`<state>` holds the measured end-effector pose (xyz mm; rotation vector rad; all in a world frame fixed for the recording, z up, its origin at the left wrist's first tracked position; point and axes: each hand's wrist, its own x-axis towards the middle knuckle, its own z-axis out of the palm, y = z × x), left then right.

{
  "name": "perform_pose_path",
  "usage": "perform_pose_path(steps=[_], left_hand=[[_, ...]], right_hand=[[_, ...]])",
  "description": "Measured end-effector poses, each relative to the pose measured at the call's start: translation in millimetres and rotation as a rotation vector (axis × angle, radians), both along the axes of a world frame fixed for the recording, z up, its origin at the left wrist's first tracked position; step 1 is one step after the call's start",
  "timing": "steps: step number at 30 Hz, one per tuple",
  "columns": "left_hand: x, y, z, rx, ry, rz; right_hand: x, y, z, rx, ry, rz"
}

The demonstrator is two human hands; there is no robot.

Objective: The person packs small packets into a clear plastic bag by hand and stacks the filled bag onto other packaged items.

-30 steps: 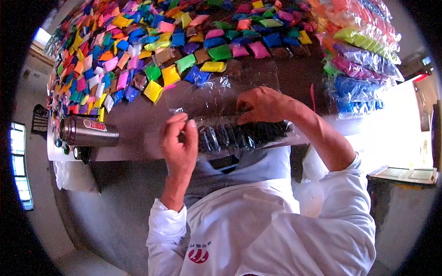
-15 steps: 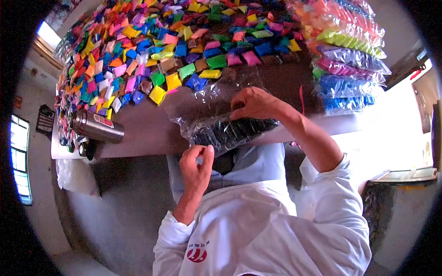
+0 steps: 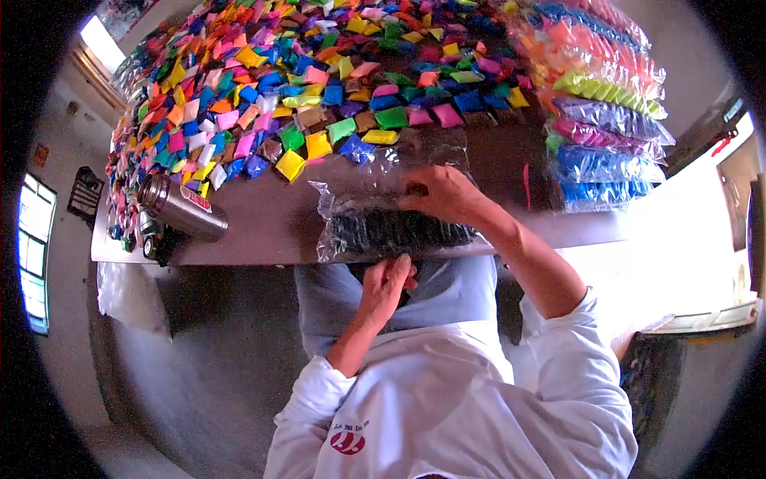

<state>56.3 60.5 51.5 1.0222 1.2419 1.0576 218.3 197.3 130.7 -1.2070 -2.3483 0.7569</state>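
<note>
A clear plastic bag [image 3: 391, 180] lies at the table's front edge, its lower part filled with a row of black packets [image 3: 399, 231]. My right hand [image 3: 443, 193] is over the upper part of the bag, fingers bent down and closed on the plastic. Just below the bag's lower edge, at the table edge, is my left hand [image 3: 388, 281]. Its fingers are drawn together, and what they hold, if anything, is hidden.
Many small coloured packets [image 3: 319, 144] cover the table's back and left. A steel flask [image 3: 187, 209] lies at the left beside a small black object [image 3: 159, 245]. Filled bags [image 3: 602, 164] are stacked at the right. A white plastic bag [image 3: 132, 299] hangs below the left edge.
My left hand has moved right along the bag's lower edge. The bag lies flatter and straighter, and my right hand has shifted slightly right over it.
</note>
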Motion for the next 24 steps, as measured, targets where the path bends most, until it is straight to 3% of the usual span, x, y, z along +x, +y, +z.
perform_pose_path(steps=[5,9,13,24], left_hand=[[5.4,10.7,-2.4,-0.069,-0.149,0.037],[8.5,14.1,2.5,-0.139,-0.245,0.067],[10.1,13.5,4.8,-0.138,-0.255,0.078],[7.2,11.5,-2.1,-0.075,-0.227,0.065]], right_hand=[[5.0,-1.5,-6.4,0.057,0.016,-0.011],[4.3,-2.0,4.5,-0.047,-0.010,0.035],[10.2,12.8,-1.7,-0.235,-0.075,0.141],[0.7,13.9,-6.3,-0.309,-0.029,0.229]])
